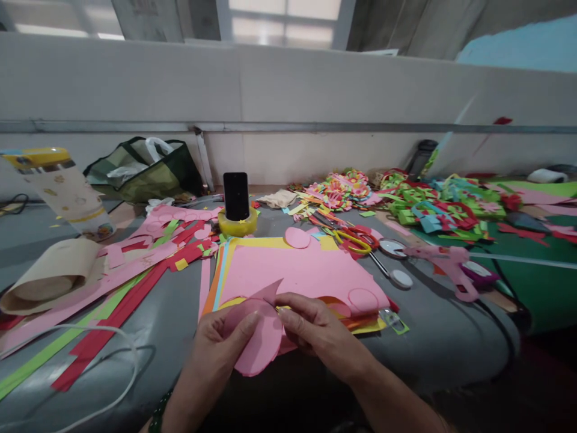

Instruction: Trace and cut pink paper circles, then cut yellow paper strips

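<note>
My left hand grips a round pink piece of thin craft sheet, its thumb lying across the face. At the upper right edge of that round piece, my right hand pinches with thumb and fingertips at a pointed pink offcut. Whether the offcut is still joined to the round piece, I cannot tell. Just beyond both hands lies a stack of coloured sheets with a pink sheet on top. A drawn circle shows on its right corner, and a loose pink disc rests at its far edge.
Yellow-handled scissors and a pink glue gun lie to the right. A phone stands in a yellow tape roll behind the stack. Coloured strips, a white cable and a tumbler are at left.
</note>
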The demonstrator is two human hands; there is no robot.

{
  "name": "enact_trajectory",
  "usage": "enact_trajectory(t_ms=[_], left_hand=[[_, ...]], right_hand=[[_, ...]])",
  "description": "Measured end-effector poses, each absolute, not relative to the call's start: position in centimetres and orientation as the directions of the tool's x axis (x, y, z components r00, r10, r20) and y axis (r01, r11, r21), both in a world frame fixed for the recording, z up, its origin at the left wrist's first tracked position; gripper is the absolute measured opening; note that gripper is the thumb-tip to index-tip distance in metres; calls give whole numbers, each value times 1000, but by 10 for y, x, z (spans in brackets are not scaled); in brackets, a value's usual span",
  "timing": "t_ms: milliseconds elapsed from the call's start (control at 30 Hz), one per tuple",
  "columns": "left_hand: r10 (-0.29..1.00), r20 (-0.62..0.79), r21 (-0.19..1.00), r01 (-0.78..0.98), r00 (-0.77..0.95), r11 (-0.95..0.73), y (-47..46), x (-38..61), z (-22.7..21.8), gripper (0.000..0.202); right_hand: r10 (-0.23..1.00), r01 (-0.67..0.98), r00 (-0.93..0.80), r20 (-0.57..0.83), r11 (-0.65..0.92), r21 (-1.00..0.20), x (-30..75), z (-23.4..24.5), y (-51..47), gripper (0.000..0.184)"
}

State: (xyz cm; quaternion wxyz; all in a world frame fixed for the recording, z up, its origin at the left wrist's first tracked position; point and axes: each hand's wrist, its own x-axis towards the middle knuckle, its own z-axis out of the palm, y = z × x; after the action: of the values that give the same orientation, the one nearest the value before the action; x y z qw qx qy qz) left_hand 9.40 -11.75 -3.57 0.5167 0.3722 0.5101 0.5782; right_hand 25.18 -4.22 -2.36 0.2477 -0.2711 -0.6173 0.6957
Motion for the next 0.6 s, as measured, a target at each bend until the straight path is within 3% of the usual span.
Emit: enact_trajectory(t_ms=[267,600], left_hand=[[984,-111,978,-193,-140,83,-118,92,-35,35],[988,-144,976,-174,-49,133,-117,87,-30,32]], right_hand=[[633,-17,-774,-27,-64,-998,255,-24,-40,27],[628,40,-777,-39,-13,-999,256,-16,-39,38]])
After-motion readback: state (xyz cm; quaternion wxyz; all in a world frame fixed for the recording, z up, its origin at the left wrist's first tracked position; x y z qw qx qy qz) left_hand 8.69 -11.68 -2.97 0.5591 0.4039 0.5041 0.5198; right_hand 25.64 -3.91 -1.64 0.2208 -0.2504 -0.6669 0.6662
